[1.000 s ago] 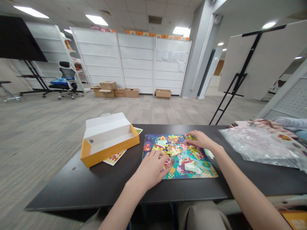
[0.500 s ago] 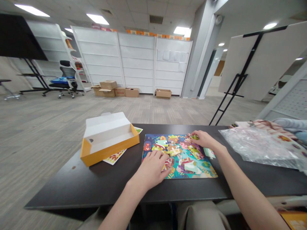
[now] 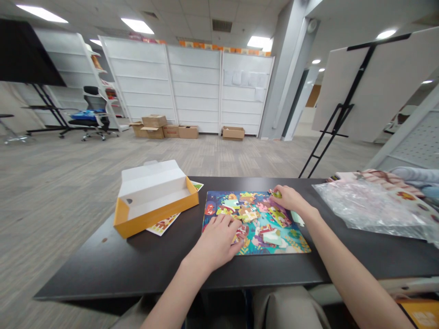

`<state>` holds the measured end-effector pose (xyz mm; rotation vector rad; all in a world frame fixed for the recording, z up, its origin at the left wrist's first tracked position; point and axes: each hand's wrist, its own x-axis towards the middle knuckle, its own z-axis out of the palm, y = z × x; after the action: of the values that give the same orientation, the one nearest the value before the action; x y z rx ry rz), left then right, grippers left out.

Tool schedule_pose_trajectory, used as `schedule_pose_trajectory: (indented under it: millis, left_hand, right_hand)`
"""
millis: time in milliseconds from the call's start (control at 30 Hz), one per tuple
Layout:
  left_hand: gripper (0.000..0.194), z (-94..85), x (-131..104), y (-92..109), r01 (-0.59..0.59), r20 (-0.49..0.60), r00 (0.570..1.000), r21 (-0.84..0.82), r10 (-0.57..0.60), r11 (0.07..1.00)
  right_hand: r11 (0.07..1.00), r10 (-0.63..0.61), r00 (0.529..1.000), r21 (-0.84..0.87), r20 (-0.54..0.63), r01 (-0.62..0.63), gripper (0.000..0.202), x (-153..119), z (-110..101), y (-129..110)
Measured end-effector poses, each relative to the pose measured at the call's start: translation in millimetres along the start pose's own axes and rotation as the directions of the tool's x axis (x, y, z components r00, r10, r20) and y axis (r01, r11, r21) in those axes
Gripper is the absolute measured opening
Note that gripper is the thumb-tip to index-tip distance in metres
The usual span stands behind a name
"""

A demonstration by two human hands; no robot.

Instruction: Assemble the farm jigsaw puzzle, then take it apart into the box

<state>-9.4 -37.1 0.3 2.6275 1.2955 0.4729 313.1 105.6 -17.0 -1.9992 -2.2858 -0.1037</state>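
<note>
1. Our left hand (image 3: 219, 237) rests on the lower left part of the puzzle board (image 3: 291, 247), fingers loosely curved; we cannot tell whether it grips anything underneath.
2. Our right hand (image 3: 287, 197), at the board's upper right corner, has its fingers closed around a small green piece (image 3: 276, 194).
3. We have the board lying flat on the black bench (image 3: 137, 269), in the lower half of the frame, a little right of centre.
4. Loose pieces lie on it, among them a brown piece (image 3: 248, 213) near its middle.
5. Beside our right wrist we see a pale piece (image 3: 297, 218), partly hidden.
6. Left of centre, our open yellow box (image 3: 161, 217) overlaps a printed sheet (image 3: 165, 225).
7. Toward the right edge of the frame lies a clear plastic bag (image 3: 370, 210).
</note>
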Motion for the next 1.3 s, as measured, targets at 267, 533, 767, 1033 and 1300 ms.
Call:
schedule_pose_trajectory:
  millis: [267, 533, 767, 1033, 1300]
  left_hand:
    - [0.034, -7.7, -4, -1, -0.007, 0.042, 0.999, -0.013, 0.007, 1.000]
    - [0.029, -8.4, -2, 1, 0.034, 0.065, 0.997, -0.013, -0.033, 0.999]
    - [0.034, -3.0, 1, -2, 0.036, 0.044, 0.998, 0.022, -0.037, 0.999]
    - [0.039, -11.9, -8, -7, -0.027, 0.031, 0.999, -0.053, 0.028, 0.998]
    - [0.035, -6.7, -5, -12, -0.007, 0.065, 0.998, -0.129, 0.016, 0.992]
  right_hand:
    - [0.992, 0.115, 0.992, -0.050, 0.050, -0.112, 0.033, 4, 3, 54]
    - [0.956, 0.282, 0.957, -0.096, 0.059, -0.276, 0.037, 2, 5, 68]
    - [0.951, -0.077, 0.997, 0.302, 0.003, 0.073, 0.039, -7, -27, 22]
    - [0.914, -0.266, 0.881, 0.392, 0.391, 0.102, 0.061, -31, -51, -12]
    - [0.940, -0.206, 0.894, 0.335, 0.399, 0.067, 0.053, -30, -44, -6]
